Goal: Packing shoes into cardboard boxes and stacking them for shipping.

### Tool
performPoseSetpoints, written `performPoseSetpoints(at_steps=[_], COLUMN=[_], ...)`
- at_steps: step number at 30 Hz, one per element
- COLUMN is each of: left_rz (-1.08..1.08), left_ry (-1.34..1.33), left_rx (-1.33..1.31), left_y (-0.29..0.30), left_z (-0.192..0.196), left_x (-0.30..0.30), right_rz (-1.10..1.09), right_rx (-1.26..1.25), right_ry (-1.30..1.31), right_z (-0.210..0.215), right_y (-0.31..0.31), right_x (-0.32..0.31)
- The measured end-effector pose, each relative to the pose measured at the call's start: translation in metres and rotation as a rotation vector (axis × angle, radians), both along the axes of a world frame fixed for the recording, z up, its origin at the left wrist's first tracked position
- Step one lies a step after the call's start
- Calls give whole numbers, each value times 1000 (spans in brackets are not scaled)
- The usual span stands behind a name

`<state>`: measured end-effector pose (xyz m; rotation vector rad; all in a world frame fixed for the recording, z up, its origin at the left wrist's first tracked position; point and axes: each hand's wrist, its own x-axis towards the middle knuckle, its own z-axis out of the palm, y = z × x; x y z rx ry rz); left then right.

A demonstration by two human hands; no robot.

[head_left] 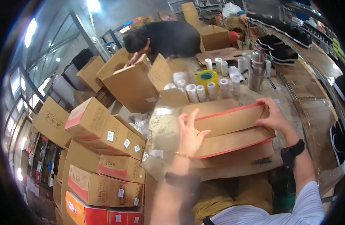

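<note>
An open, shallow cardboard box [232,122] with red edging lies in front of me on the worktable. My left hand [190,135] is at its left end, with the thumb reaching over the inside and the index finger pointing up; the other fingers are curled at the end panel. At the right end my right hand [272,117] grips the corner, its thumb inside and its fingers over the far edge. The box has its long near panel tilted toward me, and its inside is bare brown card. Part of the left end is hidden by my left hand.
Several white label rolls [212,90], a yellow tape roll [207,78] and a steel flask [256,71] stand beyond the box. On the left, a large carton holds several packed boxes [105,127]. Another person [168,37] leans over a carton [131,84]. Black shoes [283,56] line the right shelf.
</note>
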<state>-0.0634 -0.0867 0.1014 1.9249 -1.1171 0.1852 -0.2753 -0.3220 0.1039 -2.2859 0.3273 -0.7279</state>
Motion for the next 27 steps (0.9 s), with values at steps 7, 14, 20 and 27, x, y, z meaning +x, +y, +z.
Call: performPoseSetpoints(at_steps=[7, 14, 20, 27], left_rz=[52, 97, 55, 159], left_ry=[-285, -349, -582, -668], left_rx=[8, 274, 426, 470], left_y=[12, -4, -2, -24], left_z=[3, 33, -25, -25], left_x=[1, -12, -23, -56], right_rz=[-351, -252, -461, -695], right_rx=[-176, 537, 606, 117], right_ry=[-78, -558, -204, -57], right_z=[-6, -28, -151, -211], right_y=[21, 5, -23, -54], right_x=[12, -15, -56, -103])
